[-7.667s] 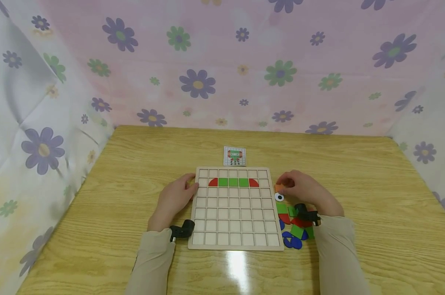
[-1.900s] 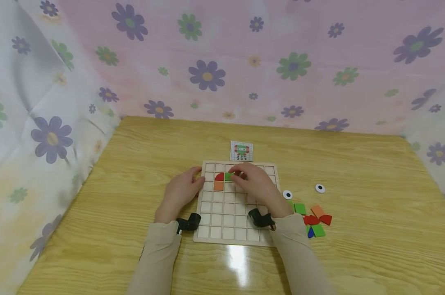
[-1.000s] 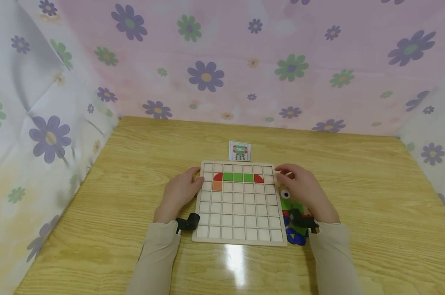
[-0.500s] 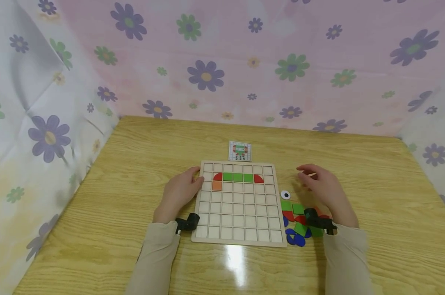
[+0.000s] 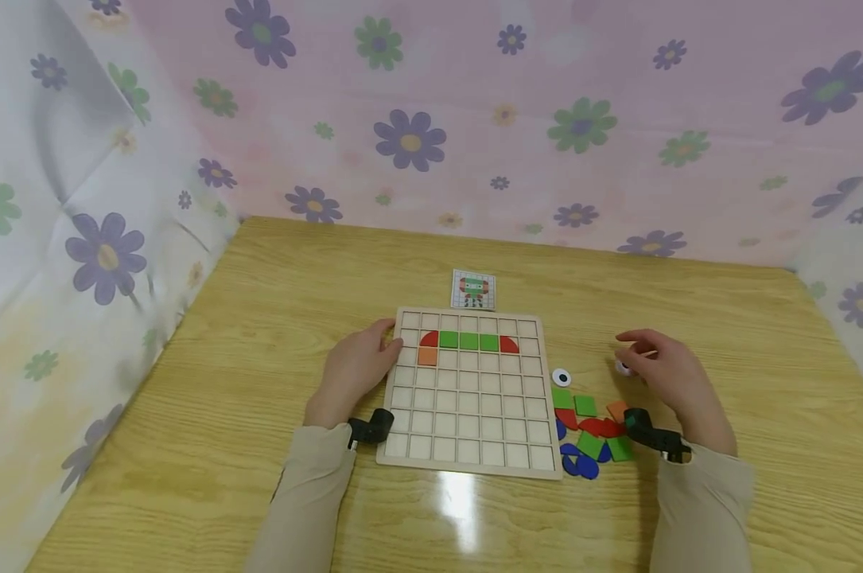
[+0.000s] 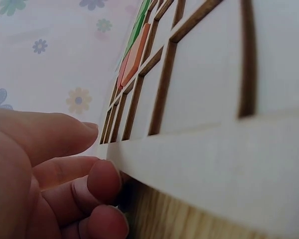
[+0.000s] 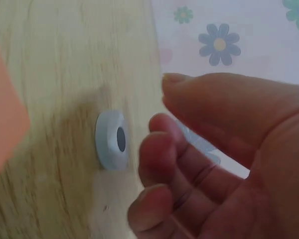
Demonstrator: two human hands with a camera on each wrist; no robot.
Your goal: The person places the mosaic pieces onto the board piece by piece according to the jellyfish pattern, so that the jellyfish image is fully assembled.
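My left hand (image 5: 355, 370) lies at the left edge of the wooden grid board (image 5: 467, 471); in the left wrist view its loosely bent fingers (image 6: 104, 181) are against the board's side. On the board, a row of green square tiles (image 5: 468, 341) runs between two red quarter-round tiles (image 5: 509, 344). An orange square tile (image 5: 427, 356) sits under the left red one. Out to the right, my right hand (image 5: 670, 374) hovers above a white eye disc (image 7: 112, 140) with a black centre. Thumb and fingers are apart, and the disc lies on the table beyond the fingertips.
Another eye disc (image 5: 561, 378) lies beside the board's right edge. Below it spread loose tiles: green squares (image 5: 585, 406), red pieces (image 5: 592, 427), blue pieces (image 5: 587, 466) and an orange square (image 5: 617, 411). A picture card (image 5: 473, 289) lies behind the board.
An orange square tile has come onto the board under the left red piece. My right hand has left the board and moved right, over the farther eye disc. The left hand stays at the edge.
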